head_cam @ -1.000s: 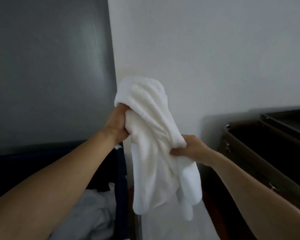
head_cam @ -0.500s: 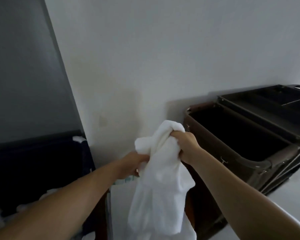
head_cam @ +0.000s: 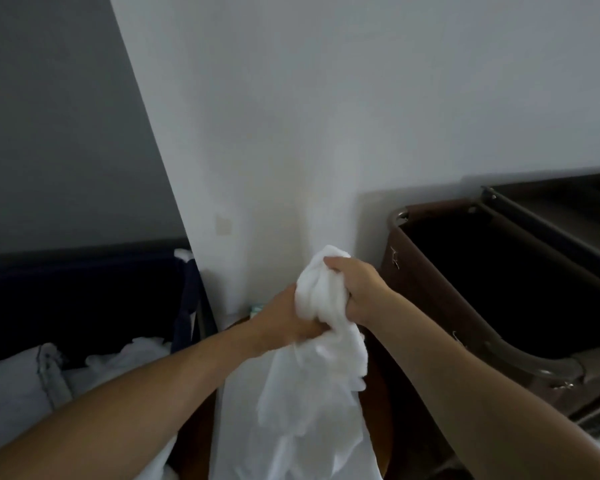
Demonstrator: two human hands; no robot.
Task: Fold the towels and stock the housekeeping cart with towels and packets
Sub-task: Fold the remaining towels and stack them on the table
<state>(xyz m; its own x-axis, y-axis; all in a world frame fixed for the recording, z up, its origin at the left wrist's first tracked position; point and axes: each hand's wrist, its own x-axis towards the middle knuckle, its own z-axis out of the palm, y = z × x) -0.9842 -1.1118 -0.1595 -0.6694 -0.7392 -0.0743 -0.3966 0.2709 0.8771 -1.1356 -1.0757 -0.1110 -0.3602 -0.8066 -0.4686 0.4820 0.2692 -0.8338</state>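
- A dark navy laundry bin (head_cam: 84, 289) stands at far left beneath a grey wall panel (head_cam: 49, 116). Crumpled white linen (head_cam: 21, 386) is heaped low against the bin's dark side.
- A plain white wall (head_cam: 326, 116) fills the centre of the scene and bears one small pale square mark (head_cam: 223, 225).
- The left hand (head_cam: 284, 323) reaches in on a bare forearm from the lower left, its fingers curled tight round the lower part of a bunched white towel (head_cam: 309, 410).
- The towel is held in the air in front of the wall, between the bin and the cart. It is gathered into a wad at the top, and the rest hangs loose and creased, running out of the bottom of the view.
- The right hand (head_cam: 357, 289) is clenched on the top of the wad, just above and to the right of the left hand. Only folds of towel lie between the two.
- A brown surface (head_cam: 378, 427) shows beneath the hanging cloth. Whether it is floor or furniture cannot be told.
- The brown housekeeping cart (head_cam: 423, 299) stands at right against the wall, apart from the towel. Its open bag has a rounded metal rim and an interior too dark to make out.
- Dark trays (head_cam: 541, 216) sit on the cart's far side, at the right edge.
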